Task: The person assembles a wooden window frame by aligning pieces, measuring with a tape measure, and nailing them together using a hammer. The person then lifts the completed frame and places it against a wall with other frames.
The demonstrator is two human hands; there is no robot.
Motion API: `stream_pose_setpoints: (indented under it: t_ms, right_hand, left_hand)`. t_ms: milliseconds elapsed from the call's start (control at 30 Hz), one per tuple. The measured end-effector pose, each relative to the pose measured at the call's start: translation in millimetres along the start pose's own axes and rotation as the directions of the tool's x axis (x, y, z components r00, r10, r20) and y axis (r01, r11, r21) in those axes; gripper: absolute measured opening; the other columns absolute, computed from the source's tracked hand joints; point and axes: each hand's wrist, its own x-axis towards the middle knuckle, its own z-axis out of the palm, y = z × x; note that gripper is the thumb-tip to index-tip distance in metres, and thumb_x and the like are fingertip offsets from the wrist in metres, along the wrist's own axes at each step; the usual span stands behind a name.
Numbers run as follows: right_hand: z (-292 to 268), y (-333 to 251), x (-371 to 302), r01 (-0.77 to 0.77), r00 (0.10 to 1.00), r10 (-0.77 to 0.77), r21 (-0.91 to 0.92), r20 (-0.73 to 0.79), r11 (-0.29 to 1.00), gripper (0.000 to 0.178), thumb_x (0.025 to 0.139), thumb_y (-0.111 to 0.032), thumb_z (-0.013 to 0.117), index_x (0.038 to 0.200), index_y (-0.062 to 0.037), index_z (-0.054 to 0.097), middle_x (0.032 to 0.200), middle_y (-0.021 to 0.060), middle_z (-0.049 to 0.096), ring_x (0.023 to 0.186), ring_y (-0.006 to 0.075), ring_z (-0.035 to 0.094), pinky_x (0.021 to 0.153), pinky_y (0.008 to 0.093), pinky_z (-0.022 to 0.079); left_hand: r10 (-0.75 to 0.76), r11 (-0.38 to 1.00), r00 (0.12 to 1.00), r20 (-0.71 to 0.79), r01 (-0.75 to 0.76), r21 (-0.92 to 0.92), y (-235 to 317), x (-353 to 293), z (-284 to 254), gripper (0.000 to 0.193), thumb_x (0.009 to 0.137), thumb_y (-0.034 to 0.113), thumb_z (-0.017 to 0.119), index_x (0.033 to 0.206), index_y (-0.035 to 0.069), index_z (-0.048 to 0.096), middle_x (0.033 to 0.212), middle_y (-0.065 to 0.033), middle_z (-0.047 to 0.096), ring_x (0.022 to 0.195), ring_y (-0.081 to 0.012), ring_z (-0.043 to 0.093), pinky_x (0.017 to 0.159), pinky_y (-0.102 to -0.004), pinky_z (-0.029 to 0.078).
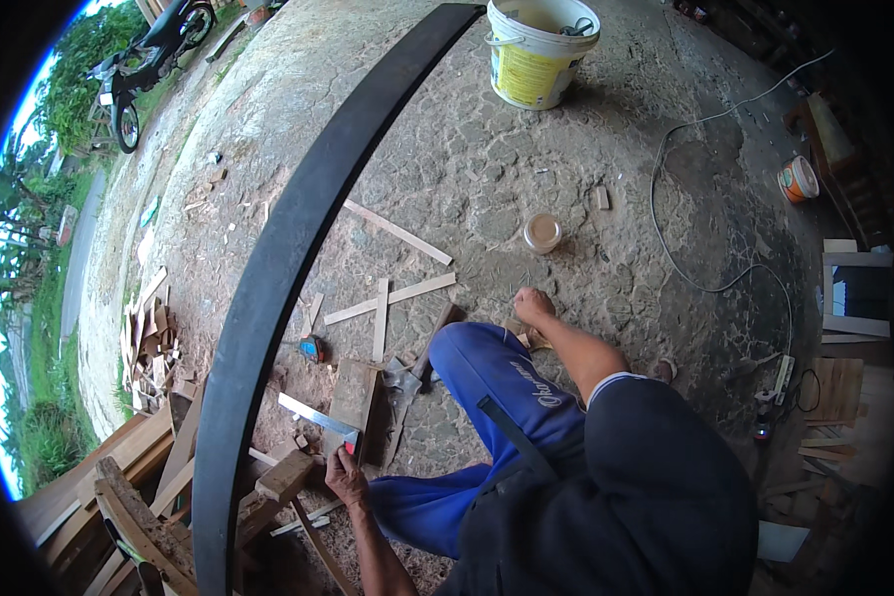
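My left hand (346, 479) is closed on the end of a try square (315, 412) with a silver blade and a bit of red at its corner. The square's blade lies across a thick wooden block (352, 389) on the ground. Out past my right knee, my right hand (533, 307) is curled closed, and whatever its fingers hold is hidden. A lidded jar (542, 233) of brownish content stands beyond that hand. To the left of my knee lie thin wood strips (397, 296) and a blue-and-black tape measure (312, 349).
A long dark curved band (278, 238) crosses the view at left. A yellow-and-white bucket (536, 74) stands ahead. Scrap wood (149, 348) and boards (159, 457) lie at left. A grey cable (658, 189) runs along the right, near a small orange-and-white tub (798, 181). A motorcycle (139, 74) is far left.
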Motion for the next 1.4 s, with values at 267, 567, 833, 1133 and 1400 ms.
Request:
stream_pose_setpoints:
  t_ms: [267, 567, 833, 1133, 1400]
  right_hand:
    - [60.1, 5.9, 33.8, 0.179, 0.978, -0.184, -0.063, -0.095, 0.982, 0.031, 0.083, -0.022, 0.069, 0.112, -0.0123, 0.066, 0.114, 0.0146, 0.068, 0.111, 0.0331, 0.065, 0.089, 0.0454, 0.053]
    - [77.0, -16.3, 56.7, 0.248, 0.969, -0.219, -0.493, 0.116, 0.834, 0.031, 0.094, -0.018, 0.061, 0.121, -0.0048, 0.058, 0.128, 0.0216, 0.059, 0.119, 0.0414, 0.060, 0.098, 0.0489, 0.051]
    - [64.7, -9.1, 44.6, 0.347, 0.935, -0.336, -0.463, 0.109, 0.815, 0.029, 0.090, -0.008, 0.055, 0.117, -0.0019, 0.066, 0.120, 0.0234, 0.066, 0.108, 0.0427, 0.067, 0.090, 0.0513, 0.055]
    - [74.7, -23.2, 64.1, 0.440, 0.892, -0.404, -0.607, 0.205, 0.662, 0.026, 0.095, -0.015, 0.054, 0.113, -0.0074, 0.071, 0.120, 0.0156, 0.068, 0.113, 0.0360, 0.066, 0.092, 0.0447, 0.053]
    - [82.3, -30.2, 70.3, 0.512, 0.849, -0.409, -0.708, 0.334, 0.486, 0.028, 0.096, -0.015, 0.053, 0.117, -0.0073, 0.069, 0.121, 0.0129, 0.068, 0.115, 0.0314, 0.065, 0.092, 0.0433, 0.052]
  left_hand:
    - [-0.015, 0.999, 0.991, -0.130, 0.019, 0.028, -30.8, -4.5, 26.9, 0.027, 0.102, 0.023, 0.056, 0.097, 0.000, 0.069, 0.076, -0.0072, 0.068, 0.069, -0.0121, 0.061, 0.065, -0.0304, 0.049]
    - [0.056, 0.997, 0.968, -0.243, -0.039, 0.074, -20.4, -21.5, 28.1, 0.022, 0.101, 0.019, 0.056, 0.094, 0.002, 0.068, 0.072, -0.0111, 0.066, 0.062, -0.0207, 0.063, 0.060, -0.0354, 0.050]
    - [0.098, 0.990, 0.971, -0.220, -0.072, 0.123, -29.8, -14.1, 42.7, 0.023, 0.101, 0.019, 0.056, 0.095, 0.001, 0.069, 0.077, -0.0113, 0.067, 0.066, -0.0225, 0.065, 0.062, -0.0357, 0.051]
    - [0.089, 0.983, 0.981, -0.173, -0.059, 0.174, -31.3, -11.8, 46.4, 0.023, 0.101, 0.018, 0.056, 0.099, 0.001, 0.071, 0.084, -0.0151, 0.070, 0.074, -0.0294, 0.068, 0.067, -0.0391, 0.052]
    - [0.053, 0.986, 0.984, -0.168, -0.025, 0.166, -24.8, -15.4, 43.3, 0.021, 0.100, 0.017, 0.057, 0.101, 0.001, 0.071, 0.087, -0.0162, 0.071, 0.077, -0.0322, 0.069, 0.069, -0.0400, 0.053]
